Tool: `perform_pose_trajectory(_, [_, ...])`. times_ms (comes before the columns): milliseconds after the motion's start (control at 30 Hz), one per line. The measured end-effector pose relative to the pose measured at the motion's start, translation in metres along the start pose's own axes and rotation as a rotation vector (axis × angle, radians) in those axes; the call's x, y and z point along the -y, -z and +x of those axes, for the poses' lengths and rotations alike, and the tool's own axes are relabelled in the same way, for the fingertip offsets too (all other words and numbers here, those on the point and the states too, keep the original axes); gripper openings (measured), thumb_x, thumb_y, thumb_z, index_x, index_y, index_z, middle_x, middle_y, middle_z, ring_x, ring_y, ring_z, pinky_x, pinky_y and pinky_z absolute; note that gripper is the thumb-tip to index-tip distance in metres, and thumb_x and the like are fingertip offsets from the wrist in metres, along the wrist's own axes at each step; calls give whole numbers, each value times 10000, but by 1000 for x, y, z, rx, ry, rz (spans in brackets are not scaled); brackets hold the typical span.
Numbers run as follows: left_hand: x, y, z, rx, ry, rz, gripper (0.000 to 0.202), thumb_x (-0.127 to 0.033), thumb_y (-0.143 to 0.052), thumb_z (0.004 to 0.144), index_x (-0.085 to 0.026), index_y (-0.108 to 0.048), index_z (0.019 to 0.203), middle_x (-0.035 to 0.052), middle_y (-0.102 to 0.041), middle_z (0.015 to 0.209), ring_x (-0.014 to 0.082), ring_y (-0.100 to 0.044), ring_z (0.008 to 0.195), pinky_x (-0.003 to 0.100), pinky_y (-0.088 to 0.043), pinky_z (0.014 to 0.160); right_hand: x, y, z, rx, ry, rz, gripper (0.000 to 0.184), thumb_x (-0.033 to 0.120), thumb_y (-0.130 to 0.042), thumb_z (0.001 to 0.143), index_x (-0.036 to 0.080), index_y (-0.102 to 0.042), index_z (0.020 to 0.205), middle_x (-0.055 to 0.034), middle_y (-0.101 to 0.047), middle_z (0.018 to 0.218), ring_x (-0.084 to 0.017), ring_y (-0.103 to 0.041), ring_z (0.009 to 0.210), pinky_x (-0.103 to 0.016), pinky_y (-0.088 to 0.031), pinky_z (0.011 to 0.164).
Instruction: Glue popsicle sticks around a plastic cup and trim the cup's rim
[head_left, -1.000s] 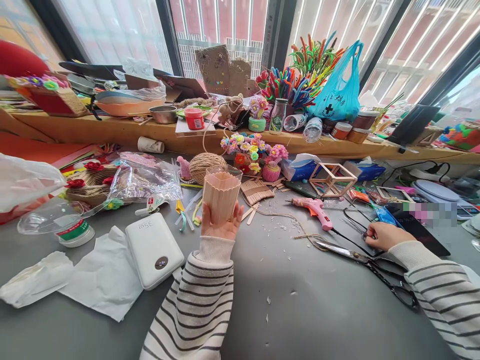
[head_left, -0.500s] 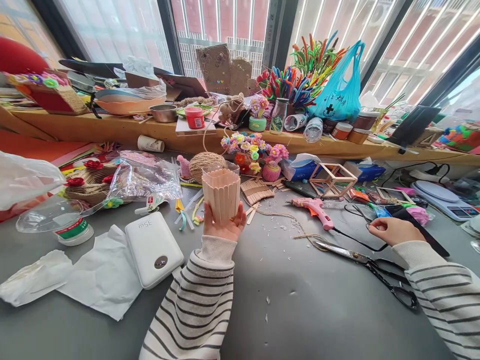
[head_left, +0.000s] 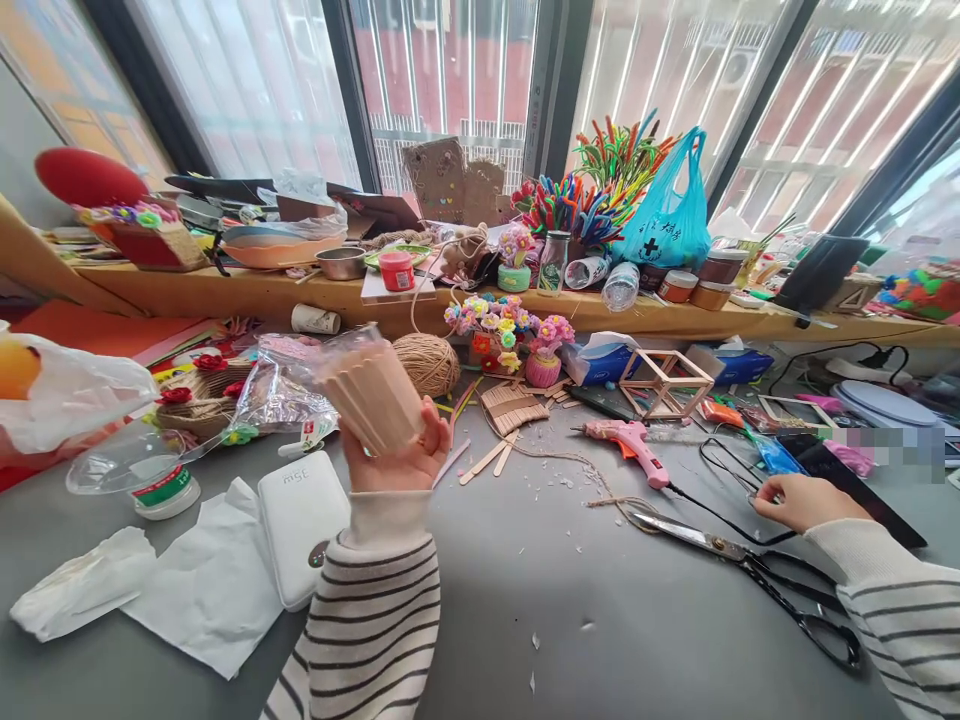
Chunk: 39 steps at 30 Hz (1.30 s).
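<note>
My left hand [head_left: 405, 455] is wrapped round a cup clad in pale pink craft sticks [head_left: 367, 392], held above the grey table and tilted to the left. My right hand [head_left: 802, 500] rests low on the table at the right, fingers curled near a black cord [head_left: 720, 505] and a dark phone [head_left: 855, 480]; whether it grips anything is hidden. Large scissors [head_left: 750, 572] lie just in front of that hand. A pink glue gun [head_left: 630, 445] lies between the two hands.
A white power bank [head_left: 296, 520], tissues [head_left: 180, 585] and a clear lid [head_left: 127, 460] lie at the left. A twine ball [head_left: 427, 362], loose sticks [head_left: 514, 405], small flower pots [head_left: 544, 340] and a wooden cube frame [head_left: 664, 368] crowd the back. A cluttered wooden shelf [head_left: 247, 290] runs below the window.
The left hand has moved the cup left and tipped it from upright to leaning left. The right hand has dropped back down onto the table by the cord.
</note>
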<state>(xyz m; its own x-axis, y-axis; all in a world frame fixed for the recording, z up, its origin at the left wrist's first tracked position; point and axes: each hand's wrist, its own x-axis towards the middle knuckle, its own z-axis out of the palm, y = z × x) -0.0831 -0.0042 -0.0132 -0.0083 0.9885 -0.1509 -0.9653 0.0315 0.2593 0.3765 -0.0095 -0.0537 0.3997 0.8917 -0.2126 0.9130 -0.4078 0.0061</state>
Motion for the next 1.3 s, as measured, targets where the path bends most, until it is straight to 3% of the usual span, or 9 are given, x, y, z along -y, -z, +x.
perform_pose_trajectory(267, [-47, -11, 13, -79, -62, 30, 654, -652, -368, 715, -122, -535, 1058, 144, -569, 884, 188, -590, 643, 343, -542, 526, -10, -7, 10, 48, 80, 110, 264, 374, -686, 496, 247, -519, 335, -67, -605, 491, -234, -587, 527, -328, -369, 521])
perform_pose_trajectory(367, [-51, -11, 22, -99, -206, 83, 675, -644, -397, 715, -76, -534, 1053, 149, -579, 861, 185, -589, 662, 308, -538, 517, -17, -7, 13, 48, 128, 124, 302, 448, -675, 454, 260, -490, 308, -73, -601, 467, -277, -598, 529, -357, -374, 517])
perform_pose_trajectory(533, [-51, -10, 25, -75, -135, 105, 690, -651, -355, 737, -76, -504, 1089, 149, -599, 894, 184, -592, 684, 299, -525, 517, -10, 4, 3, 56, 89, 132, 214, 462, -645, 473, 269, -585, 402, -63, -636, 547, -275, -623, 622, -351, -396, 584])
perform_pose_trajectory(633, [-50, -9, 23, -65, -129, 73, 695, -657, -354, 731, -81, -496, 1093, 148, -597, 902, 174, -590, 678, 284, -515, 514, 4, 12, -9, 54, 53, 167, 287, 491, -611, 504, 246, -537, 374, -61, -625, 559, -252, -599, 617, -330, -378, 578])
perform_pose_trajectory(733, [-49, -7, 23, -45, -128, 56, 687, -653, -351, 733, -81, -499, 1083, 152, -588, 907, 164, -589, 662, 278, -508, 520, 18, 11, -19, -27, 86, 226, 334, 565, -558, 522, 246, -569, 427, -44, -599, 535, -225, -574, 575, -315, -373, 567])
perform_pose_trajectory(867, [-49, -6, 24, -9, -146, 68, 642, -645, -339, 743, -110, -537, 1038, 164, -582, 929, 167, -578, 628, 258, -463, 459, 39, -5, -33, -280, 230, 294, 476, 668, -417, 590, 230, -505, 423, -17, -508, 446, -186, -496, 461, -291, -336, 493])
perform_pose_trajectory(933, [-49, -6, 25, 19, -121, 96, 629, -647, -306, 751, -137, -552, 1025, 168, -584, 946, 181, -580, 630, 262, -446, 449, 53, -14, -43, -447, 286, 363, 519, 671, -343, 669, 221, -532, 491, -4, -483, 447, -158, -457, 445, -271, -312, 484])
perform_pose_trajectory(1067, [-48, -4, 27, 66, -71, 144, 651, -653, -276, 751, -143, -549, 1047, 181, -597, 951, 196, -577, 618, 274, -425, 441, 88, -26, -63, -623, 249, 504, 526, 625, -320, 736, 188, -556, 563, -4, -489, 478, -130, -442, 462, -253, -319, 498])
perform_pose_trajectory(1300, [-49, 2, 29, 73, 179, 173, 755, -647, -285, 716, -38, -444, 1134, 158, -600, 763, 166, -523, 505, 258, -390, 406, 116, -37, -72, -653, 226, 640, 552, 634, -330, 732, 169, -581, 572, 0, -482, 461, -111, -428, 454, -239, -315, 487])
